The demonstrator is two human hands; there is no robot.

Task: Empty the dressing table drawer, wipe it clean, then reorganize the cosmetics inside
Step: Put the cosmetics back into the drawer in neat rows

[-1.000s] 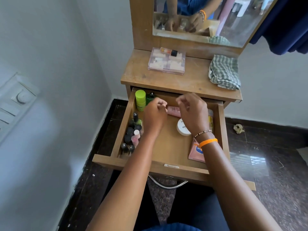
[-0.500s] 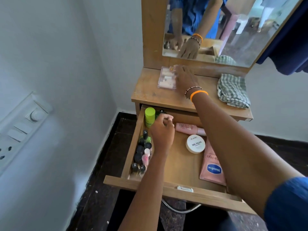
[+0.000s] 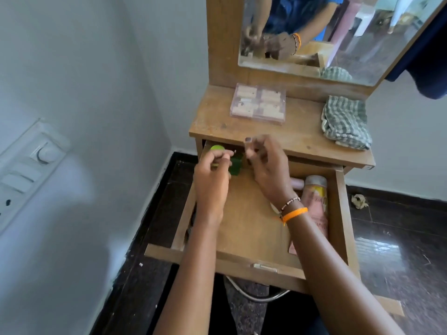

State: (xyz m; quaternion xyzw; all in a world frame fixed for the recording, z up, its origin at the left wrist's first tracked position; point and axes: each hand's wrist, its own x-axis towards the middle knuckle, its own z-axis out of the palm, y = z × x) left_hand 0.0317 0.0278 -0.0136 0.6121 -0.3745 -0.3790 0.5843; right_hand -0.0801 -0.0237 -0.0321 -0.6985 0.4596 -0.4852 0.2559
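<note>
We see both hands at the open drawer's (image 3: 339,213) back-left corner; the left hand (image 3: 211,182) curls around something small, the right hand (image 3: 268,170) pinches a tiny item; a checked cloth (image 3: 344,123) lies on the desk's (image 3: 217,124) right edge.

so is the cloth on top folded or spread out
Folded, loosely. The checked cloth sits bunched in a compact heap at the right end of the tabletop, layers showing at its front edge, not laid flat.

wooden dressing table (image 3: 297,135) holds clear case (image 3: 258,103) and checked cloth (image 3: 346,122).
</note>
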